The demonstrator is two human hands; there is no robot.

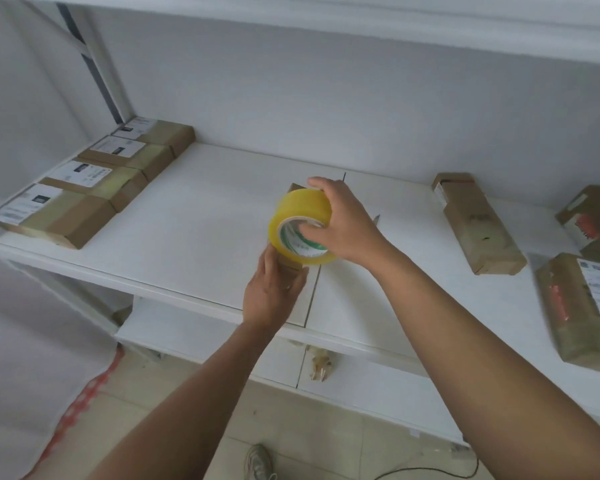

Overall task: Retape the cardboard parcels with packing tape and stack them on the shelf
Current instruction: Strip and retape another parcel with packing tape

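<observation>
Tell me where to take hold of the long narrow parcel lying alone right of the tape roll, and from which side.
Grip the long narrow parcel across its two long sides near the middle, coming down from above. It lies flat on the shelf with bare board on both sides, and its width looks small enough for one hand; the ends are far apart. The right hand is nearer, but it holds the tape roll.
</observation>
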